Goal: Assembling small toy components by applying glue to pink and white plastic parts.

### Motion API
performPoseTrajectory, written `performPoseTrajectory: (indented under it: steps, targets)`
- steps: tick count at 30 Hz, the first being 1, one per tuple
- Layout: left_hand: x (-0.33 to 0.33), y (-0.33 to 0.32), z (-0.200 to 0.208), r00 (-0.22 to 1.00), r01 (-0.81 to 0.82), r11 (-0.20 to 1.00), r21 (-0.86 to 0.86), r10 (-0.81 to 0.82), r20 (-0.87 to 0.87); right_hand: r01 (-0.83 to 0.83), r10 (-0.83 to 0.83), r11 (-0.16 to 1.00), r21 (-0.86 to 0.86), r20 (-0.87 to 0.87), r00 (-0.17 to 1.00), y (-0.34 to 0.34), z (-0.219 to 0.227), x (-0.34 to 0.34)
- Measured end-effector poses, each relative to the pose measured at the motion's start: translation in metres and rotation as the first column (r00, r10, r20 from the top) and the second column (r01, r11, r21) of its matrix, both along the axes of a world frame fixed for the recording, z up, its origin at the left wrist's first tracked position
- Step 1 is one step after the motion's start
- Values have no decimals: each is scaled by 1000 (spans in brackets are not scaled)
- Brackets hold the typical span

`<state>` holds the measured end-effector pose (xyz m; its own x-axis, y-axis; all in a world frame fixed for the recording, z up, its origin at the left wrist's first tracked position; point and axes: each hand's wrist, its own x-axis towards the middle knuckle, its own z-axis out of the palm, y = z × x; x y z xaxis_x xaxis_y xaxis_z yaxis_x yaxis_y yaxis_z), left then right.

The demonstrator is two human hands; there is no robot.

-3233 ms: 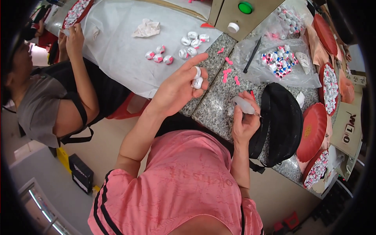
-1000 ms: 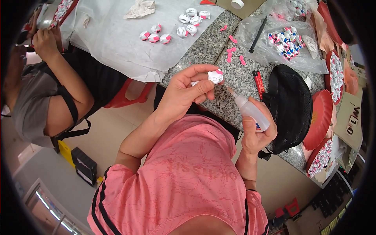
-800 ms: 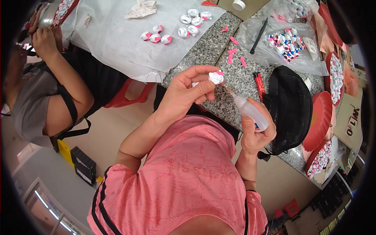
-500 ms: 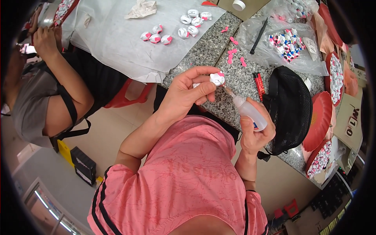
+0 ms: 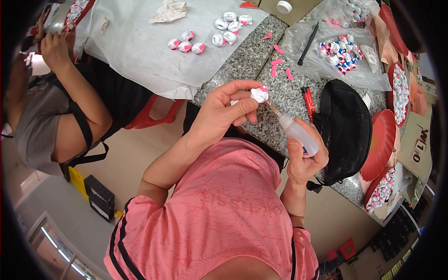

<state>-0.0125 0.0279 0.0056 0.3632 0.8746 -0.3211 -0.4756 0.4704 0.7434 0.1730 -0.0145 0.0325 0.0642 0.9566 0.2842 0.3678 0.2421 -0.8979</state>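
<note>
My left hand pinches a small white figure head with a pink patch between thumb and fingers. A bit of another white piece shows beside its thumb. My right hand is wrapped round a translucent squeeze bottle, tilted with its thin nozzle up toward the pinched head. The nozzle tip is very near the head's lower right side; I cannot tell whether they touch. Beyond my hands, several small pink bow-shaped pieces lie on the speckled stone table.
White and pink pieces sit on white sheeting at the far left. To the right are a clear bag of small parts, a black pen, a red tube, a black mesh pouch and red trays. A co-worker's arm is at left.
The bottle has shifted slightly in my right hand, and the white head has tilted a little in my left. Otherwise both hands keep nearly the same place.
</note>
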Motion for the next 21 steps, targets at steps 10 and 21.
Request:
performPoseTrajectory:
  steps: [10, 21]
  targets:
    - [1, 2, 0, 1000, 16, 1000, -21, -16, 9, -14, 14, 1000, 12, 7, 1000, 1, 1, -1]
    - [2, 3, 5, 998, -18, 998, -63, 22, 60, 7, -7, 1000, 7, 16, 1000, 3, 3, 1]
